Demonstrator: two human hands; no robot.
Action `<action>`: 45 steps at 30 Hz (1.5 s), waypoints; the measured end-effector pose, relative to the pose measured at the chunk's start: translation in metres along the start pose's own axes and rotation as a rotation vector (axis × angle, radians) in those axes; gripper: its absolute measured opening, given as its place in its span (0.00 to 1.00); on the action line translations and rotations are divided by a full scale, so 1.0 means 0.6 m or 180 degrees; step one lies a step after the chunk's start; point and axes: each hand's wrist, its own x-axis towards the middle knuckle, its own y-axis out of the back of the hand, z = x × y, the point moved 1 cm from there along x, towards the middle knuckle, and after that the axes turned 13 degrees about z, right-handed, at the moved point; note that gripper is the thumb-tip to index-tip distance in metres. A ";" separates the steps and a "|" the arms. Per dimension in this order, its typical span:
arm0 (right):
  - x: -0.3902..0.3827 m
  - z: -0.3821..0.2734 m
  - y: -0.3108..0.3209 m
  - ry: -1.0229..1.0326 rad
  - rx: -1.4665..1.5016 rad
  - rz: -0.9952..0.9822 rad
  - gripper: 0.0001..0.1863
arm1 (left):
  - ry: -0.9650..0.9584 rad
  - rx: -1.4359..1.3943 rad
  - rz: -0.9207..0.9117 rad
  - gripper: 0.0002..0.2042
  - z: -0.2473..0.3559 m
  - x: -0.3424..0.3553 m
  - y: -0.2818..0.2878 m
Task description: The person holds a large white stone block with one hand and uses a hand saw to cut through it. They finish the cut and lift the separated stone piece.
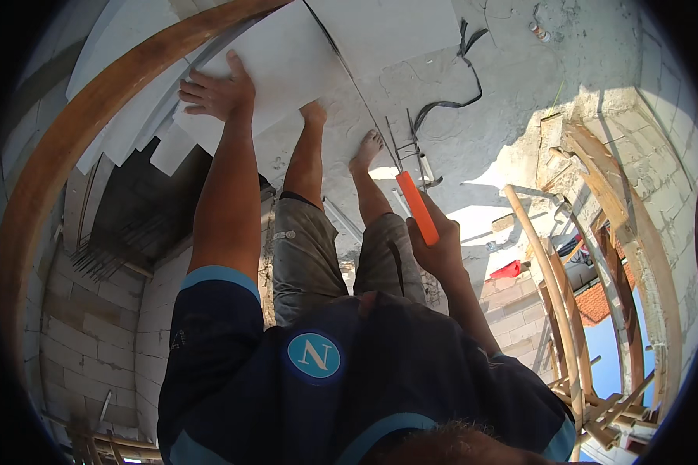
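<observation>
My left hand (pixel 221 91) lies with spread fingers on a white flat sheet (pixel 287 58), near its left edge. Other pale sheets lie under and beside it. My right hand (pixel 440 246) is wrapped round the straight orange handle (pixel 417 209) of a tool. A thin dark line runs up and left from the handle's far end across the sheets; whether all of it is the tool's blade I cannot tell. My left foot (pixel 314 113) rests at the sheet's near edge, and my right foot (pixel 368 153) is bare on the concrete.
A curved-looking wooden beam (pixel 77 116) crosses at left, beside a dark opening (pixel 143 201) with rebar ends below. A hammer (pixel 429 172) and a small wire frame (pixel 403 139) lie near my right foot. A black strap (pixel 465 101) lies beyond. Wooden poles (pixel 547 271) stand at right.
</observation>
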 end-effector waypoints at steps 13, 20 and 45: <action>-0.028 -0.027 0.033 -0.0334 -0.0060 -0.0030 0.29 | -0.0036 -0.0093 0.0013 0.49 0.009 0.002 0.003; 0.179 -0.130 -0.053 -0.0762 -0.0799 -0.0448 0.26 | 0.0124 -0.0309 -0.0263 0.50 0.027 -0.017 -0.008; 0.366 -0.210 -0.095 -0.0949 -0.0963 -0.0482 0.11 | 0.0431 -0.0225 -0.0859 0.58 0.068 0.011 0.000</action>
